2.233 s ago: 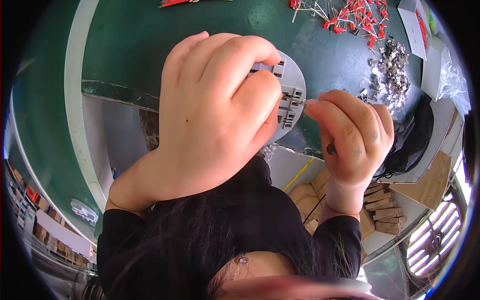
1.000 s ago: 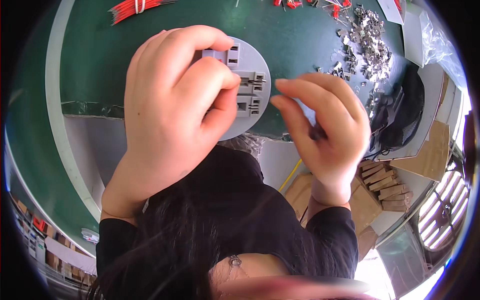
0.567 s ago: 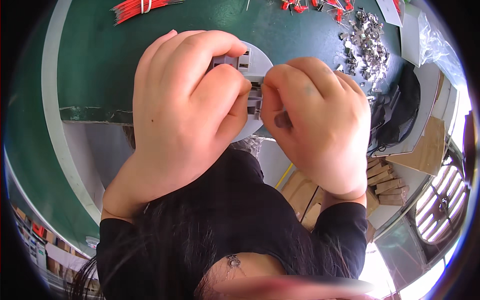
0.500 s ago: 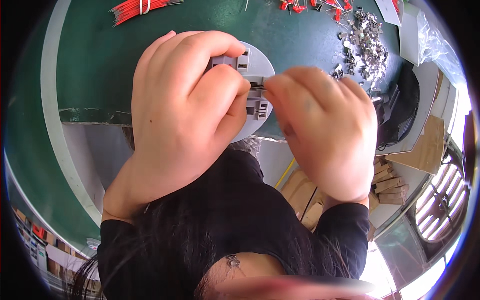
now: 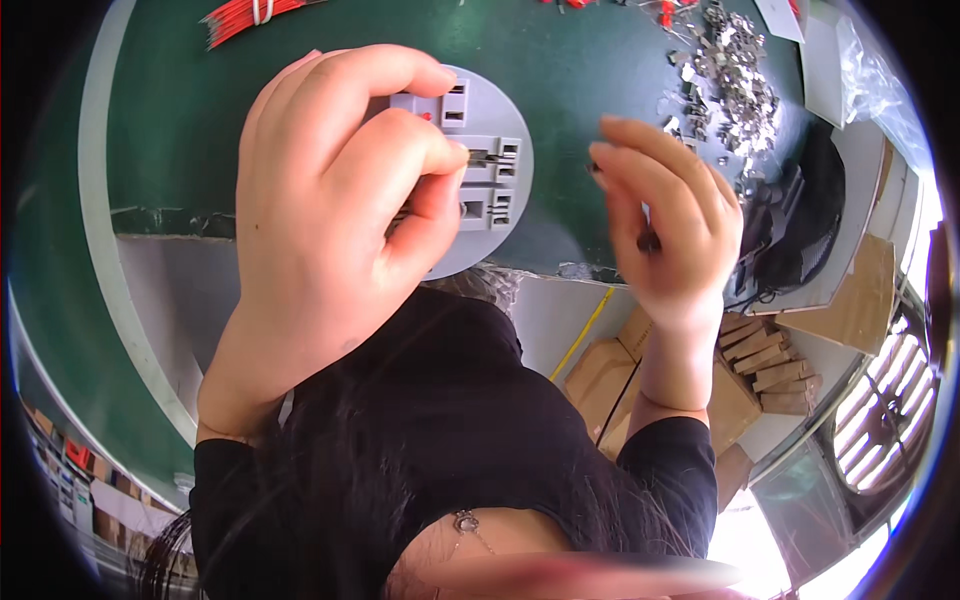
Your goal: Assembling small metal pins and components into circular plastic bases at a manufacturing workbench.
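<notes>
A round light-grey fixture point(image 5: 512, 110) with raised slotted blocks lies at the table's near edge. My left hand point(image 5: 340, 170) covers its left side, with thumb and forefinger pinched together at the middle block. A small thin metal piece point(image 5: 482, 156) shows in that block's slot, right beside those fingertips; what lies between them is hidden. Off to the right, apart from the fixture, my right hand point(image 5: 672, 205) hangs over the table with curled fingers. Something small and dark point(image 5: 594, 168) shows at its fingertips, and a dark spot shows inside the palm; neither can be made out.
A heap of small shiny metal clips point(image 5: 742, 95) covers the far right of the green table point(image 5: 570, 60). A tied bundle of red wires point(image 5: 240, 22) lies far left, with red parts point(image 5: 668, 12) at the far edge. A black mesh item point(image 5: 810, 210) sits right; cardboard point(image 5: 610, 375) is below.
My right hand has pulled away from the fixture to the right. My left hand and the fixture appear slightly further left in the picture, and more of the slotted blocks shows.
</notes>
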### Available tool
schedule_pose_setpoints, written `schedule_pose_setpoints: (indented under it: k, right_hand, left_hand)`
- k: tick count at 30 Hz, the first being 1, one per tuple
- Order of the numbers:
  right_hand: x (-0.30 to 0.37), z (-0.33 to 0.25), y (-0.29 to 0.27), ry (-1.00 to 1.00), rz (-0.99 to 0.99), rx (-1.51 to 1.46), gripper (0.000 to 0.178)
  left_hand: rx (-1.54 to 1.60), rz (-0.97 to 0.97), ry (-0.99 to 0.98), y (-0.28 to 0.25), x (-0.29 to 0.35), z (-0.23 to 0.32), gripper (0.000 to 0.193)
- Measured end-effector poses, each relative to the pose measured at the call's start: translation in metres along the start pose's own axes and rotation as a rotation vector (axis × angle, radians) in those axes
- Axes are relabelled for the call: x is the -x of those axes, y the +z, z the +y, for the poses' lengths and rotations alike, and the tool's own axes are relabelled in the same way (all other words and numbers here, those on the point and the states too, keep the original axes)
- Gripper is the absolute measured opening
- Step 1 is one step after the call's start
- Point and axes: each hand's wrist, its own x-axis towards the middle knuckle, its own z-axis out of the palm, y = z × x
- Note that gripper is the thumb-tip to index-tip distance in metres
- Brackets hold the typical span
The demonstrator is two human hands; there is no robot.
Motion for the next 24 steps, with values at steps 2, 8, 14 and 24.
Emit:
schedule_pose_setpoints:
  k: [2, 8, 14, 24]
  right_hand:
    - [-0.007, -0.024, -0.004, 0.195, -0.014, -0.336, 0.027]
    - [-0.010, -0.028, 0.007, 0.247, 0.070, -0.811, 0.019]
    - [-0.017, -0.046, 0.006, 0.431, 0.124, -0.685, 0.020]
    - [-0.022, -0.040, -0.013, 0.060, -0.160, -0.271, 0.031]
  left_hand:
    - [-0.011, 0.023, 0.018, 0.001, 0.000, 0.002, 0.021]
    - [-0.030, 0.022, 0.029, 0.001, 0.001, 0.005, 0.022]
    - [-0.006, 0.044, -0.001, 0.002, 0.000, 0.005, 0.022]
    - [-0.007, 0.058, 0.040, 0.003, 0.000, 0.001, 0.022]
